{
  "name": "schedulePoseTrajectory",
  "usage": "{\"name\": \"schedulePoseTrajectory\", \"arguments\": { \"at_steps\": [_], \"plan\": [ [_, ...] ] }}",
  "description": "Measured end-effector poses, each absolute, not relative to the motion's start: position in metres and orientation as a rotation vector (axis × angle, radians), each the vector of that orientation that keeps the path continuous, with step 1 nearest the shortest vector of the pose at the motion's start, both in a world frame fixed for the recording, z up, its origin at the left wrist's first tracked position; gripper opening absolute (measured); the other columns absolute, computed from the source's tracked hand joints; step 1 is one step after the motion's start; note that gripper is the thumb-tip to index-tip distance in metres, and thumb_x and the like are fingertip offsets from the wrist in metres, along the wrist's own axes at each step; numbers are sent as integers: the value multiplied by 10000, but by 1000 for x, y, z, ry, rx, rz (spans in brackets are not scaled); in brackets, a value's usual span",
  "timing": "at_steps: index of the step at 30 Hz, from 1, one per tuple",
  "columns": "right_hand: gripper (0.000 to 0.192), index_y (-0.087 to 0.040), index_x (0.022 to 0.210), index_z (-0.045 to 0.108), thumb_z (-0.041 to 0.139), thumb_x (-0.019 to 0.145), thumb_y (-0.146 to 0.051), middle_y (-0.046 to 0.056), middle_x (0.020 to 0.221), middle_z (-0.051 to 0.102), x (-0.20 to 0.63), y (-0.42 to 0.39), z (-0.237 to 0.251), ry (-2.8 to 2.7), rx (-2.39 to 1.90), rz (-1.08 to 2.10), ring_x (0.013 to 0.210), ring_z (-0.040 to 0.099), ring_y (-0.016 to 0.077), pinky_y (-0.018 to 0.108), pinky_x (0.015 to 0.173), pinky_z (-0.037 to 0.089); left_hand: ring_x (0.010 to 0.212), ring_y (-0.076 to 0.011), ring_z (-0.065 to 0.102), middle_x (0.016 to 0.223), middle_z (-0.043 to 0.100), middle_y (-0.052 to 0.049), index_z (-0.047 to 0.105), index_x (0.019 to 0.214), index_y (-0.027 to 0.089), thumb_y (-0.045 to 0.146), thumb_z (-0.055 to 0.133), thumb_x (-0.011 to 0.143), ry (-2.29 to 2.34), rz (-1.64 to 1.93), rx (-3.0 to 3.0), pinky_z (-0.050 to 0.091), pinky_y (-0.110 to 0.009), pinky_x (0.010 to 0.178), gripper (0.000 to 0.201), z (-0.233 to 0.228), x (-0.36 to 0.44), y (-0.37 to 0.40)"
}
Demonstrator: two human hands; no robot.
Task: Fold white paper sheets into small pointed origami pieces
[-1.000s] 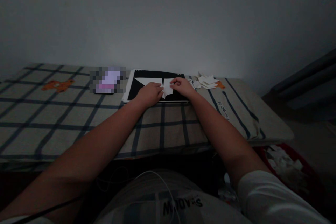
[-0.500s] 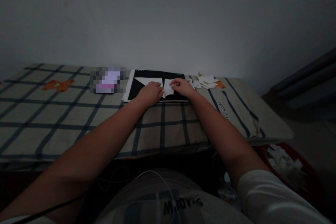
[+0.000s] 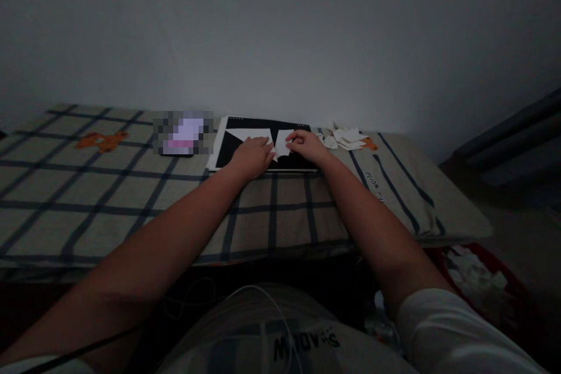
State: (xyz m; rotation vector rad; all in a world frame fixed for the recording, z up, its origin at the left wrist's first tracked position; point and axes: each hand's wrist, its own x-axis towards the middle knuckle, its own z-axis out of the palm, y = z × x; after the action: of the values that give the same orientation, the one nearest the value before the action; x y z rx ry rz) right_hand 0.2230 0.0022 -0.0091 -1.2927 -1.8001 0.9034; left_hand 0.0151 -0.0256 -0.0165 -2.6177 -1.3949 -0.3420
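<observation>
Against a bare wall, the checked cloth [image 3: 131,187] carries a dark board [image 3: 228,149] whose firm face backs the white paper [image 3: 283,143], pinned flat under the left hand [image 3: 253,156] while the right hand [image 3: 307,146] pinches its edge.

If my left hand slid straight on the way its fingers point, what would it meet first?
Probably the right hand: the left hand points right across the white paper on the black board, though depth is unclear.

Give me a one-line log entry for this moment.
left hand: pressing white paper | right hand: pinching paper edge | under it: black board | nearby: paper scraps
</observation>
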Motion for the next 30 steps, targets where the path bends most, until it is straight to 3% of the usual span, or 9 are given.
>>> {"name": "schedulePoseTrajectory", "arguments": {
  "at_steps": [3, 9, 24, 30],
  "plan": [
    [134, -176, 866, 619, 638, 734, -183, -60, 600, 529, 223, 3, -11, -1794, -1289, 882, 587, 502, 130, 273, 619, 375, 1335, -319, 512, 1483, 535, -175, 602, 1379, 111, 329, 414, 1028, -1394, -352, -2606, 374, -507, 1145, 453, -16, 14, -26],
    [106, -173, 851, 619, 623, 747, -192, -64, 603, 510, 223, 6, -15, -1791, -1311, 831, 577, 464, 118, 269, 609, 365, 1239, -267, 553, 1319, 660, -103, 698, 1242, 152, 322, 444, 1018, -1419, -391, -2621, 482, -379, 1023, 379, -11, 15, -29],
    [126, -164, 842, 631, 570, 743, -117, -50, 610, 475, 227, 3, -9, -1876, -1364, 837, 593, 438, 128, 280, 612, 342, 1185, -282, 543, 1294, 641, -113, 695, 1228, 176, 328, 373, 1034, -1365, -280, -2632, 463, -398, 1019, 405, -11, 16, -27],
    [137, -172, 884, 635, 661, 786, -262, -40, 632, 549, 227, 2, -10, -1841, -1334, 850, 613, 488, 133, 273, 615, 359, 1226, -282, 534, 1303, 636, -137, 673, 1257, 145, 309, 407, 1024, -1406, -332, -2617, 455, -392, 1037, 390, -10, 16, -31]
  ]
}}
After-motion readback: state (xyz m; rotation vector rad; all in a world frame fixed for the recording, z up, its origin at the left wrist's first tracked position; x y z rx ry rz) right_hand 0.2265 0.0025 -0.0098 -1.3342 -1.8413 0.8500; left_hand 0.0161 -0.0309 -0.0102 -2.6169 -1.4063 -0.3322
